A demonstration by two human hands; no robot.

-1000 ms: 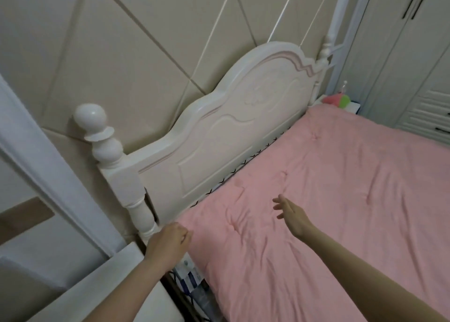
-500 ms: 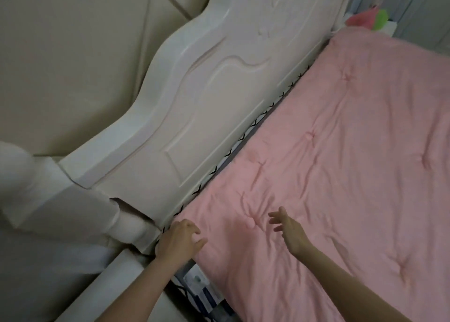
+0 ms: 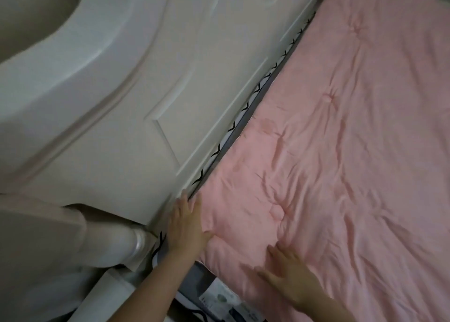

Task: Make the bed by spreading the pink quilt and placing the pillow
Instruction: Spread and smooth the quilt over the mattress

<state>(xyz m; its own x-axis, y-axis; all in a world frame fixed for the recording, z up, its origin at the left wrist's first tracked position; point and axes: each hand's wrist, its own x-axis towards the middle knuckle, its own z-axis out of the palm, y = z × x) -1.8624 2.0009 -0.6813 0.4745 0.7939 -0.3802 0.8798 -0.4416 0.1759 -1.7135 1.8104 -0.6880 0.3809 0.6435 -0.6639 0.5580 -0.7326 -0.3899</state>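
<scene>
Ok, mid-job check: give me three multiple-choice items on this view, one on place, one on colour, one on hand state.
1. Where is the left hand?
A. at the quilt's corner by the headboard
B. on a pillow
C. mid-bed

2. The quilt is:
A. blue
B. pink
C. green

3. The right hand is:
A. clenched in a fist
B. pinching a fold
C. flat, fingers straight

Answers: 1 A, its fingers lie along the headboard gap; 2 B, pink throughout; 3 C, the palm presses the quilt.
</scene>
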